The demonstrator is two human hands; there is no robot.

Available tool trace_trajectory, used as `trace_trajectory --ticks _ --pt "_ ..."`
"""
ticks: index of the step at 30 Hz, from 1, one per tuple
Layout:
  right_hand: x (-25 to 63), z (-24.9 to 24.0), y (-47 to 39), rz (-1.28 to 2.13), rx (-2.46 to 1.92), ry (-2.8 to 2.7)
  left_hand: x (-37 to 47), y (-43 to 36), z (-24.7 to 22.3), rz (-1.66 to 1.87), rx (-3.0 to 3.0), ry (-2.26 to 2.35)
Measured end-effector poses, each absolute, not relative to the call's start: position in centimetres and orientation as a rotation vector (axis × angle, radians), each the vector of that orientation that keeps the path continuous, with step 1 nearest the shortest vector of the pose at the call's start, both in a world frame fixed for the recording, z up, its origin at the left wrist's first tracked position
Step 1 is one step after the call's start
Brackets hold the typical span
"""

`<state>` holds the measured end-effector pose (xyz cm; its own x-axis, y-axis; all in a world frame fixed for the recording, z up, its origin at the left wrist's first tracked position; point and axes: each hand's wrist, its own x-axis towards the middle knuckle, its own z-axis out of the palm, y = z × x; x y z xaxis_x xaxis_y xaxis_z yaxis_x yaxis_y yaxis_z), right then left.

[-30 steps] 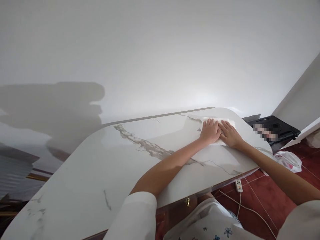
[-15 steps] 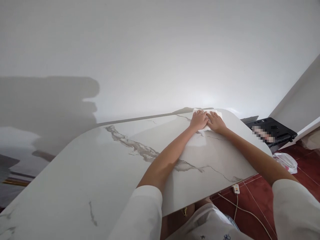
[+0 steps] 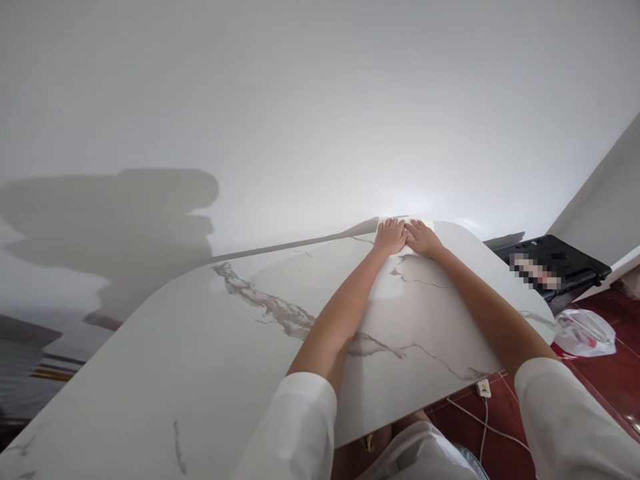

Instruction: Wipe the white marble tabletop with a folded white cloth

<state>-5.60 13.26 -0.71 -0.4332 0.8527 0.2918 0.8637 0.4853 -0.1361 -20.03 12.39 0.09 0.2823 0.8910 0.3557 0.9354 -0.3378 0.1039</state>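
A white cloth (image 3: 409, 249) lies on the white marble-patterned table (image 3: 165, 347), up against its far edge near the wall. My left hand (image 3: 391, 236) rests flat on the cloth's left part, fingers stretched toward the wall. Beside it, my right hand (image 3: 423, 238) presses on the right part with its fingers spread, and the fingertips of both hands nearly meet. Both arms reach out straight over the tabletop. Much of the cloth is hidden beneath the hands, and I cannot make out its weave.
Behind the table rises a plain white wall (image 3: 320, 113). A black case (image 3: 575, 257) stands past the table's right end, near a clear plastic bag (image 3: 585, 332) on the red tiled floor (image 3: 625, 373). A white cable with a plug-like block (image 3: 483, 389) runs below the near edge.
Both hands and the cloth have slid a little left and farther toward the table's far edge. The camera view has shifted slightly.
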Motion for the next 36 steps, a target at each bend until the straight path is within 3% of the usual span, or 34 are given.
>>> trace_trajectory --ticks 17,36 --pt "-2.7 -1.6 13.2 -0.009 -1.396 -2.412 -17.1 10.7 0.2 -0.551 -2.358 -1.808" --pt "1.2 -1.9 0.3 -0.193 -1.549 -2.330 -13.8 0.7 0.2 -0.566 -2.519 -1.608"
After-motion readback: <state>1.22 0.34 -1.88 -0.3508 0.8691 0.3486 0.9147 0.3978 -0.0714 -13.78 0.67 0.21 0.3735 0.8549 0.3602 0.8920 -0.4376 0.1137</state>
